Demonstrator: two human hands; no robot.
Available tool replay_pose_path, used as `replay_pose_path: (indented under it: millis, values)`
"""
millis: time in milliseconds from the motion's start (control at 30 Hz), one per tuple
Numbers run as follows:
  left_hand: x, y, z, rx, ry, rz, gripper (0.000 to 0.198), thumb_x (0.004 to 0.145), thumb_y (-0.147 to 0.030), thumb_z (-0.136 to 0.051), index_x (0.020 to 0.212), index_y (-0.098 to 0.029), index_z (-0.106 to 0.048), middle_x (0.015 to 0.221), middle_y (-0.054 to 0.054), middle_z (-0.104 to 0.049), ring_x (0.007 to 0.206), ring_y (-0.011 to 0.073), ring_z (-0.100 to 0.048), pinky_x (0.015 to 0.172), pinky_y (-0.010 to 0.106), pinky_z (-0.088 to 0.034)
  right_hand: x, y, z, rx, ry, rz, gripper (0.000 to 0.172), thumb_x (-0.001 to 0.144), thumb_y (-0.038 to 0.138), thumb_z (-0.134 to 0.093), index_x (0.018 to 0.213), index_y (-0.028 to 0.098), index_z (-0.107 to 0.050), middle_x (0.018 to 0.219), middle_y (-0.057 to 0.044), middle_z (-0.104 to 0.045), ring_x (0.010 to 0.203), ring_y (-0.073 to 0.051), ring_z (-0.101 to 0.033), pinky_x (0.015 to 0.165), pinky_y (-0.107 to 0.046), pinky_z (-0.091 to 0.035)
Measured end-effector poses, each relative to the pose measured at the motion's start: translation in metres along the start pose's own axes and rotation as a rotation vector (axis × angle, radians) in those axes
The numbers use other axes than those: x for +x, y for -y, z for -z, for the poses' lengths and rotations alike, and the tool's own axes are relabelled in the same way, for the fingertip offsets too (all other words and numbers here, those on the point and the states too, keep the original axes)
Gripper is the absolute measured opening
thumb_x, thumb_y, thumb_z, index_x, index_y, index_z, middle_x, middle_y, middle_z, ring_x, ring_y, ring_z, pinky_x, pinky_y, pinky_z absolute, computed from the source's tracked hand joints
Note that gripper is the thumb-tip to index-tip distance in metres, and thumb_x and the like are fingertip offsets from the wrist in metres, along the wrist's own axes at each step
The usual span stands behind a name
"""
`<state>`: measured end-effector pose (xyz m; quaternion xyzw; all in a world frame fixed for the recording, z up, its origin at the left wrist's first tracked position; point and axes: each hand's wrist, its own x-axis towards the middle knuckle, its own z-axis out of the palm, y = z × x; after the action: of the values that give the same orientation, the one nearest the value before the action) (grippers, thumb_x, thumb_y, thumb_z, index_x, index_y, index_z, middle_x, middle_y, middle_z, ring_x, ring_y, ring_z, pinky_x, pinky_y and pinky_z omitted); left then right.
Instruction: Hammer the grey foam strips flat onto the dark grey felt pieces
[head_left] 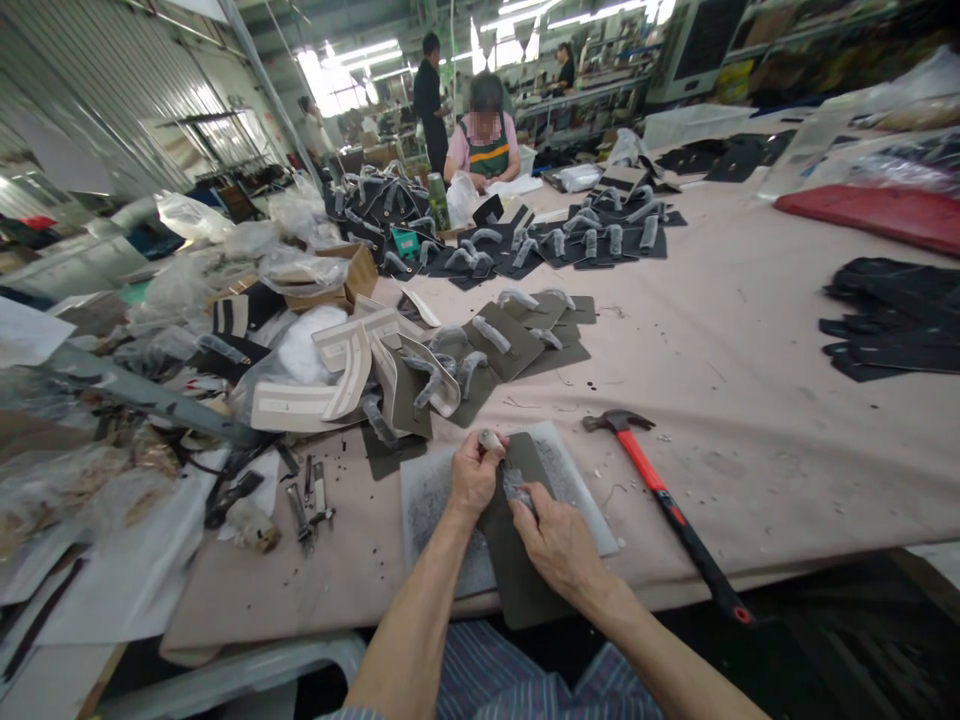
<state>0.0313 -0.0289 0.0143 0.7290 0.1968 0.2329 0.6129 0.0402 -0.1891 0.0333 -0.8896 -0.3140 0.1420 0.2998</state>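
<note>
My left hand is closed around a small pale cylinder-shaped piece, whose rounded end points up; its lower part is hidden by my fingers. An olive-grey flat panel lies beside and under my hands, its near end reaching over the table edge. On the panel is a strap handle wrapped in clear plastic, and my right hand grips it with fingers curled. Beneath the panel rests a worn white board. A claw hammer with a red and black handle lies to the right of my hands.
Olive panels with wrapped handles and pale curved strips are piled ahead. Small metal tools lie left. Black pieces sit far right. Dark panels spread farther back, where a person sits across the table.
</note>
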Motion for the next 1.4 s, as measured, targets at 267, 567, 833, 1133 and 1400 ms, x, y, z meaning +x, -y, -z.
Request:
replay_pose_path:
  millis: [267, 567, 833, 1133, 1400]
  values:
    - [0.006, -0.002, -0.002, 0.098, -0.029, 0.013, 0.011, 0.085, -0.025, -0.061, 0.092, -0.018, -0.066, 0.087, 0.004, -0.072, 0.083, 0.0175, -0.066, 0.080, 0.026, -0.050, -0.003, -0.003, 0.011, 0.175, 0.055, 0.017, 0.040, 0.099, 0.042, -0.040, 0.125, 0.016, -0.058, 0.094, -0.010, -0.073, 0.088, -0.027, -0.069, 0.076, -0.034, -0.044]
    - [0.011, 0.006, -0.002, -0.053, -0.023, 0.028, 0.016, 0.085, -0.030, -0.066, 0.090, -0.015, -0.066, 0.086, 0.006, -0.072, 0.083, 0.0195, -0.068, 0.080, 0.029, -0.052, -0.007, -0.039, 0.030, 0.478, 0.079, 0.009, 0.050, 0.096, 0.052, -0.047, 0.130, 0.017, -0.056, 0.071, 0.001, -0.060, 0.065, -0.017, -0.056, 0.063, -0.030, -0.042]
    - [0.009, 0.006, 0.000, 0.028, 0.004, -0.019, 0.013, 0.086, -0.027, -0.065, 0.091, -0.015, -0.067, 0.087, 0.005, -0.072, 0.084, 0.0185, -0.067, 0.081, 0.029, -0.051, -0.013, -0.035, 0.029, 0.394, 0.038, -0.001, 0.045, 0.096, 0.050, -0.045, 0.124, 0.019, -0.060, 0.077, -0.002, -0.066, 0.072, -0.021, -0.062, 0.066, -0.032, -0.045]
    - [0.010, 0.007, 0.000, 0.016, 0.004, -0.001, 0.011, 0.085, -0.026, -0.066, 0.091, -0.016, -0.066, 0.087, 0.005, -0.072, 0.085, 0.0189, -0.067, 0.082, 0.029, -0.051, -0.007, -0.124, 0.068, 0.033, -0.449, -0.170, 0.053, 0.087, 0.054, -0.044, 0.112, 0.011, -0.064, 0.101, -0.017, -0.066, 0.095, -0.032, -0.060, 0.089, -0.047, -0.047]
    - [0.009, 0.009, -0.001, -0.004, 0.006, -0.003, 0.013, 0.084, -0.028, -0.066, 0.090, -0.016, -0.065, 0.087, 0.005, -0.072, 0.084, 0.0181, -0.067, 0.081, 0.028, -0.051, -0.020, -0.180, 0.078, -0.275, -0.218, -0.357, 0.055, 0.091, 0.054, -0.039, 0.116, 0.012, -0.062, 0.108, -0.018, -0.064, 0.100, -0.033, -0.061, 0.088, -0.043, -0.047]
